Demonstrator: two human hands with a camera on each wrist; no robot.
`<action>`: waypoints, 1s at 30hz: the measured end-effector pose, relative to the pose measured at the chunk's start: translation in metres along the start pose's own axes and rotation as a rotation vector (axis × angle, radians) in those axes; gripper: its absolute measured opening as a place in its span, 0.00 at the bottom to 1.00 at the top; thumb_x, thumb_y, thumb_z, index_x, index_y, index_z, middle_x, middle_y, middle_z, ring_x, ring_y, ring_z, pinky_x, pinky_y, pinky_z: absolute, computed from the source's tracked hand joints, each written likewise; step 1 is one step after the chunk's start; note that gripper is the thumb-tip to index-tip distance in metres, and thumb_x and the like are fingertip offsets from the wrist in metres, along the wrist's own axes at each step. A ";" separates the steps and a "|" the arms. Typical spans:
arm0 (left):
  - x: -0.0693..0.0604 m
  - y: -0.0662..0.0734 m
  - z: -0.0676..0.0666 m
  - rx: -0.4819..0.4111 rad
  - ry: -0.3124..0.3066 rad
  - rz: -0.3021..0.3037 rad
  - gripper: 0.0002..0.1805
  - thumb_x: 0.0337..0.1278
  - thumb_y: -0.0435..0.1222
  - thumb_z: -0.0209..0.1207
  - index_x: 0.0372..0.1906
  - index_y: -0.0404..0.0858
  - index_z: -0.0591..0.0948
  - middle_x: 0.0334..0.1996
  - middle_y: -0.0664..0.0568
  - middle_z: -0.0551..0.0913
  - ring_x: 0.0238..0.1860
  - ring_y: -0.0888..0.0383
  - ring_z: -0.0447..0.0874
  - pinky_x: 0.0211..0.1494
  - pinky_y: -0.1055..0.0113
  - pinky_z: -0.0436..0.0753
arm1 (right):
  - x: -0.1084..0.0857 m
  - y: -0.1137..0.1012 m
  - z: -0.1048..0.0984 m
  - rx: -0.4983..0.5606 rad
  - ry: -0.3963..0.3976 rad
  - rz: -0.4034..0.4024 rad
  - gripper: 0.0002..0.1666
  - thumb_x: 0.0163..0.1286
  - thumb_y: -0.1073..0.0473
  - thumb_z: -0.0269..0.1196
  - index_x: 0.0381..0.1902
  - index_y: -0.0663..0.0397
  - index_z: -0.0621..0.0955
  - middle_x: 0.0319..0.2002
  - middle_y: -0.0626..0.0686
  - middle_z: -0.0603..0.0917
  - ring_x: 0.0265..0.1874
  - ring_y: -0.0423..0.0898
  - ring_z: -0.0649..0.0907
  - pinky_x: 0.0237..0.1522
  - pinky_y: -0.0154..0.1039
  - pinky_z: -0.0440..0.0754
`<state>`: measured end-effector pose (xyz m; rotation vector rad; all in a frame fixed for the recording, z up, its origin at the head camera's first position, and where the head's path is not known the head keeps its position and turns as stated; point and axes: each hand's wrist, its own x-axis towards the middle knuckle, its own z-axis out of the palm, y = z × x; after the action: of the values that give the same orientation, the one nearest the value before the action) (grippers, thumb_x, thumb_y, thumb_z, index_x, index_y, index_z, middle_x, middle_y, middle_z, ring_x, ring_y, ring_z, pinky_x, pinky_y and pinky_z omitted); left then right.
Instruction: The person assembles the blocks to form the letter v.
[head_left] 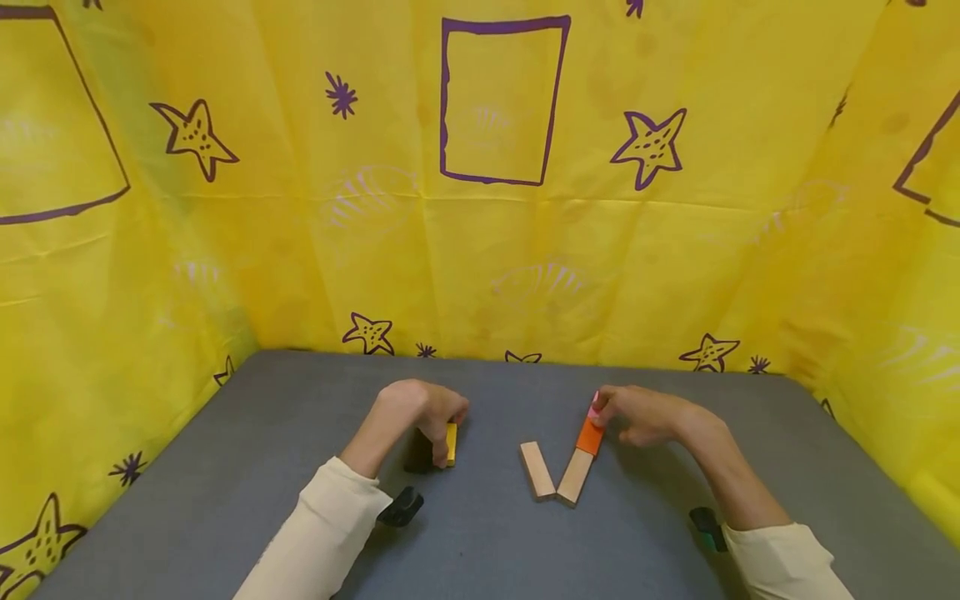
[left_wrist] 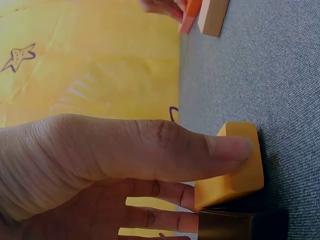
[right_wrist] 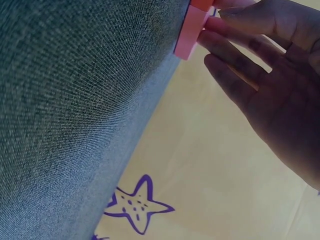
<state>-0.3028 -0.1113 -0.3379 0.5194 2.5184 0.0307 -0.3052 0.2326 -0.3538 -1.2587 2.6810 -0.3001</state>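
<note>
In the head view my left hand (head_left: pixel 427 412) is over the left part of the table, its thumb and fingers gripping a yellow block (head_left: pixel 452 446). The left wrist view shows the thumb pressed on the yellow block (left_wrist: pixel 245 172) and fingertips on its other side; a black block (left_wrist: pixel 225 225) lies right beside it. My right hand (head_left: pixel 645 414) pinches a pink block (head_left: pixel 593 411) at the far end of a slanting row. In that row an orange block (head_left: pixel 589 437) comes after it, then a plain wooden block (head_left: pixel 575 477). Another wooden block (head_left: pixel 537 471) meets its near end, making a V.
A grey cloth-covered table (head_left: pixel 480 542) lies beneath everything. Yellow curtains (head_left: pixel 480 242) with purple stars and frames hang along the back and both sides. Dark wrist-worn devices (head_left: pixel 402 507) sit below the cuffs, close above the table.
</note>
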 end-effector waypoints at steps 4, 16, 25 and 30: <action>-0.001 0.001 -0.001 0.027 0.025 -0.002 0.28 0.43 0.43 0.82 0.48 0.44 0.78 0.40 0.55 0.79 0.43 0.57 0.76 0.52 0.60 0.78 | 0.001 0.000 0.000 0.007 -0.005 0.011 0.21 0.55 0.76 0.66 0.45 0.58 0.91 0.49 0.55 0.83 0.49 0.54 0.83 0.58 0.57 0.82; -0.003 0.005 -0.006 0.062 0.143 0.184 0.26 0.51 0.44 0.78 0.54 0.40 0.84 0.39 0.54 0.82 0.39 0.58 0.76 0.45 0.64 0.77 | 0.000 0.000 0.001 0.002 -0.010 0.028 0.21 0.55 0.76 0.66 0.46 0.57 0.91 0.50 0.56 0.83 0.49 0.55 0.84 0.59 0.58 0.82; -0.008 0.013 -0.007 0.075 0.259 0.250 0.28 0.55 0.45 0.73 0.61 0.42 0.82 0.46 0.53 0.79 0.45 0.57 0.75 0.50 0.63 0.78 | 0.001 -0.001 0.002 0.006 -0.005 0.015 0.21 0.55 0.76 0.67 0.46 0.57 0.91 0.49 0.55 0.83 0.48 0.53 0.83 0.57 0.56 0.83; -0.012 0.022 -0.008 0.102 0.324 0.283 0.26 0.57 0.45 0.72 0.60 0.43 0.82 0.47 0.52 0.79 0.42 0.57 0.75 0.45 0.62 0.78 | -0.001 -0.001 0.001 0.000 -0.002 0.010 0.21 0.55 0.75 0.68 0.46 0.57 0.91 0.49 0.55 0.83 0.49 0.54 0.84 0.58 0.56 0.83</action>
<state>-0.2902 -0.0951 -0.3219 0.9791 2.7465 0.1009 -0.3035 0.2321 -0.3548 -1.2446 2.6849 -0.2978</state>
